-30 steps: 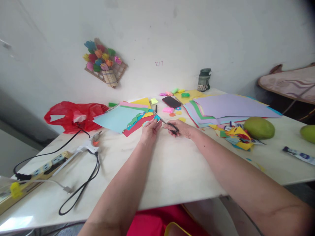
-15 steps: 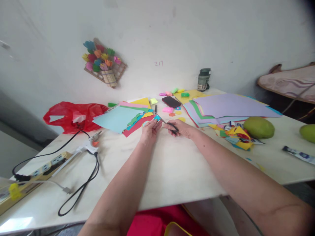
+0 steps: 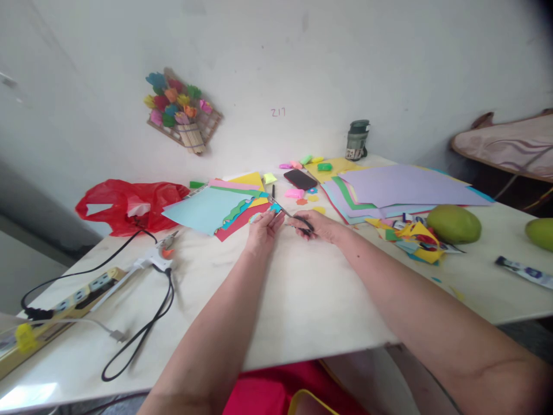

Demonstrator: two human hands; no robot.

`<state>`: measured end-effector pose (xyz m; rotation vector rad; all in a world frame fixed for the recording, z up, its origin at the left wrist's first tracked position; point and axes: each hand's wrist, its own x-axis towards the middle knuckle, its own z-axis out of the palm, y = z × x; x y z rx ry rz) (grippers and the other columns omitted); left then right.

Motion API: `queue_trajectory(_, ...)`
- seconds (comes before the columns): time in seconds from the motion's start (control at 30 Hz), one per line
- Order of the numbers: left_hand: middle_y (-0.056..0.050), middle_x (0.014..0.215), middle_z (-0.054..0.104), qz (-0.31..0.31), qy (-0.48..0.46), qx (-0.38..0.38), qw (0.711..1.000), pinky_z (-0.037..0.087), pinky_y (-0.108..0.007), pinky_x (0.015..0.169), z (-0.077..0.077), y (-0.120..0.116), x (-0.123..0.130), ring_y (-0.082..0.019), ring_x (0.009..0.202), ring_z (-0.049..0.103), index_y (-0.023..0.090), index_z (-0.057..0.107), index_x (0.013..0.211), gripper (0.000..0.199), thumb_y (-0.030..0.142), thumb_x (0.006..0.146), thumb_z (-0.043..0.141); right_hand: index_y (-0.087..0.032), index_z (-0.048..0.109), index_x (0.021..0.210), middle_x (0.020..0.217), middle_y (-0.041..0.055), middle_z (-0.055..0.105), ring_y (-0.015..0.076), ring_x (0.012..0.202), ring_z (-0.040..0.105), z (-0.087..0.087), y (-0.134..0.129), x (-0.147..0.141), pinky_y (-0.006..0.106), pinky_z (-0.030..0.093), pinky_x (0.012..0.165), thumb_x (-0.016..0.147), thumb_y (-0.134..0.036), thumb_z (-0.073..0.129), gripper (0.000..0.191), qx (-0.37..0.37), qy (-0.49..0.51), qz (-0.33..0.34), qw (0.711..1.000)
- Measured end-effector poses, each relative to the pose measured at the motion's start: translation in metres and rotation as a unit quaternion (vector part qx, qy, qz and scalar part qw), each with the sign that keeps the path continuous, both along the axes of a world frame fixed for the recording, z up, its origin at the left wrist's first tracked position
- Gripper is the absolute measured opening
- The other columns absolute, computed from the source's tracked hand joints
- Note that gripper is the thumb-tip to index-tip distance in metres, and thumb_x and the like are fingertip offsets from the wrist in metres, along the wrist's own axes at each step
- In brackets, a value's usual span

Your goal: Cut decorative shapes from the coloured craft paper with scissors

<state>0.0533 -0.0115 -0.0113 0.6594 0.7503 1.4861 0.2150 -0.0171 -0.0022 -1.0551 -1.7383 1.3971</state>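
Note:
In the middle of the table my left hand (image 3: 264, 226) pinches a small blue piece of paper (image 3: 275, 207) at its fingertips. My right hand (image 3: 313, 225) grips the black handles of a pair of scissors (image 3: 306, 226). The blades point up and left, close to the blue paper; whether they touch it I cannot tell. Just behind lie small paper cutouts, an orange one (image 3: 301, 202) and a yellow one (image 3: 313, 198). Left of my left hand, a red sheet (image 3: 244, 223) sticks out from under a light blue sheet (image 3: 201, 208) and wavy-edged strips.
A red plastic bag (image 3: 116, 193), a glue gun (image 3: 158, 256) and a power strip (image 3: 82, 294) are on the left. Behind are a phone (image 3: 300, 179) and a bottle (image 3: 358, 140). To the right lie stacked paper sheets (image 3: 406, 184), paper scraps (image 3: 417, 242), green fruit (image 3: 453, 224) and a tube (image 3: 525, 272).
Both hands keep nearly the same place and grip. The blue paper and the scissors show only a very slight shift.

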Motion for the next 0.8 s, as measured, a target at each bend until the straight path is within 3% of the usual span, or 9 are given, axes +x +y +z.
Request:
queue_trajectory(0.57, -0.009, 0.083, 0.068, -0.016, 0.018, 0.016, 1.0, 0.049, -0.033, 0.083, 0.0, -0.002, -0.002, -0.02, 0.083, 0.066, 0.012, 0.059, 0.072, 0.006, 0.013, 0.068, 0.063, -0.016, 0.05, 0.072, 0.054, -0.0028, 0.053, 0.0048, 0.038, 0.045, 0.002, 0.0, 0.006, 0.016, 0.024, 0.032, 0.073, -0.044, 0.058, 0.029, 0.011, -0.017, 0.047, 0.999)
queue_trajectory(0.8, -0.006, 0.07, 0.067, -0.034, 0.031, 0.036, 0.998, 0.049, -0.034, 0.082, 0.002, -0.005, -0.001, -0.021, 0.077, 0.067, 0.013, 0.054, 0.065, 0.015, 0.013, 0.061, 0.069, -0.015, 0.054, 0.078, 0.058, -0.0007, 0.057, 0.0064, 0.041, 0.049, 0.002, 0.004, 0.013, 0.017, 0.027, 0.033, 0.075, -0.047, 0.056, 0.032, 0.031, 0.002, 0.052, 0.998)
